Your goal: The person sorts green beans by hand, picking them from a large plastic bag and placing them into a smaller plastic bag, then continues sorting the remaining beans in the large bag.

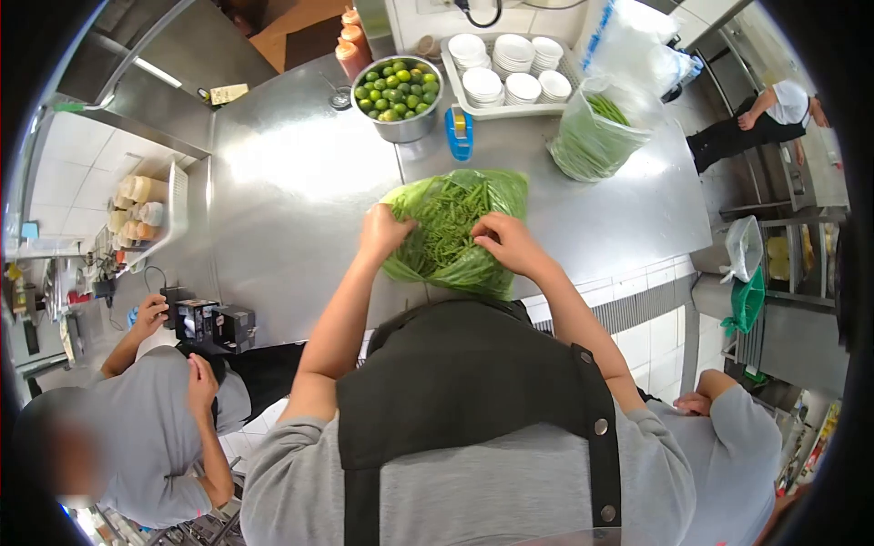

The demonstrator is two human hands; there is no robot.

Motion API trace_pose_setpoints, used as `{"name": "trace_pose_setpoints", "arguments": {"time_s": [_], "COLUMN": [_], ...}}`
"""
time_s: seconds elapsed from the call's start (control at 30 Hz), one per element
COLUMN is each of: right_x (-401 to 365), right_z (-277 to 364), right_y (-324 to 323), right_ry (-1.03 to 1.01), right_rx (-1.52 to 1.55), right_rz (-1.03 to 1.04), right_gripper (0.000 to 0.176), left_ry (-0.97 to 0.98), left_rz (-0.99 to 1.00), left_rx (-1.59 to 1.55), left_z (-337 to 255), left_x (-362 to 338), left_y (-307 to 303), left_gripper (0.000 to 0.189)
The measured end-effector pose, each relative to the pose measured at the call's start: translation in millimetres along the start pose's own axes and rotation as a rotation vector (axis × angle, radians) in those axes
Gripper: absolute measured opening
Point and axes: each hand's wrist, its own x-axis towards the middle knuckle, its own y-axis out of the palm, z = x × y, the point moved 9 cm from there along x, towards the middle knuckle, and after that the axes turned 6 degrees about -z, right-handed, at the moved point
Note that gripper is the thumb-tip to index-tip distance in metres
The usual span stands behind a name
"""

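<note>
An opened, translucent green plastic bag point(505, 187) lies on the steel counter in front of me, filled with thin cut green vegetable pieces point(446, 218) that look like green beans. My left hand point(386, 234) is at the bag's left rim, fingers closed on the plastic, with the fingertips against the greens. On the opposite side, my right hand point(506, 244) is curled over the edge of the greens, thumb and fingers drawn together. Whatever those right fingers hold is too small to make out.
Behind the bag stand a steel bowl of limes point(398, 96), a blue tape dispenser point(460, 134) and a white rack point(496, 111) of stacked small dishes. A second bag of green beans point(601, 136) is on the right. People stand at my left point(164, 428) and right point(719, 446).
</note>
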Motion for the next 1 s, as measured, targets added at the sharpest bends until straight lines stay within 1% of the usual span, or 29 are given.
{"name": "trace_pose_setpoints", "arguments": {"time_s": [0.1,0.13,0.2,0.23,0.33,0.43,0.53,0.63,0.73,0.83,0.93,0.97,1.0], "right_x": [1.0,-0.6,4.3,7.4,18.4,28.8,36.0,35.9,35.2,36.9,36.4,35.5,32.2], "right_z": [3.8,2.9,5.1,8.2,33.1,39.3,32.1,26.8,33.3,28.2,28.5,31.0,32.7], "right_y": [-3.5,-5.2,-4.7,-3.3,-5.4,-4.2,-6.8,-12.8,-10.5,-10.8,-17.0,-12.8,-8.7], "right_ry": [0.004,0.015,0.046,0.064,0.092,0.095,0.035,0.070,0.083,0.136,0.160,0.151,0.140], "right_rx": [0.021,0.028,0.147,0.203,0.465,0.376,0.403,0.363,0.396,0.612,0.808,0.768,0.727], "right_rz": [-0.021,-0.031,-0.069,-0.087,-0.198,-0.226,-0.271,-0.190,-0.071,-0.163,-0.237,-0.178,-0.118], "right_gripper": [0.014,0.014,0.016,0.017,0.016,0.013,0.010,0.010,0.011,0.019,0.027,0.028,0.030], "left_ry": [-0.195,-0.208,-0.236,-0.247,-0.240,-0.169,-0.086,-0.054,-0.094,-0.089,-0.279,-0.348,-0.355], "left_rz": [0.165,0.182,0.228,0.272,0.314,0.311,0.354,0.420,0.366,0.386,0.375,0.444,0.432], "left_rx": [-0.316,-0.423,-0.647,-0.665,-0.741,-0.740,-0.723,-0.561,-0.667,-0.798,-1.245,-1.460,-1.514], "left_z": [-19.3,-29.4,-48.0,-53.2,-73.6,-88.3,-101.7,-108.3,-101.3,-111.1,-104.8,-98.9,-96.8], "left_x": [-27.1,-35.0,-48.6,-52.4,-61.0,-62.3,-67.8,-73.8,-66.0,-62.9,-53.7,-48.4,-44.3], "left_y": [-21.2,-25.5,-26.3,-22.1,-16.1,-12.3,-13.1,-22.2,-17.8,-17.2,-20.0,-14.1,-18.3], "left_gripper": [0.017,0.018,0.020,0.021,0.022,0.024,0.026,0.027,0.025,0.022,0.022,0.023,0.024]}}
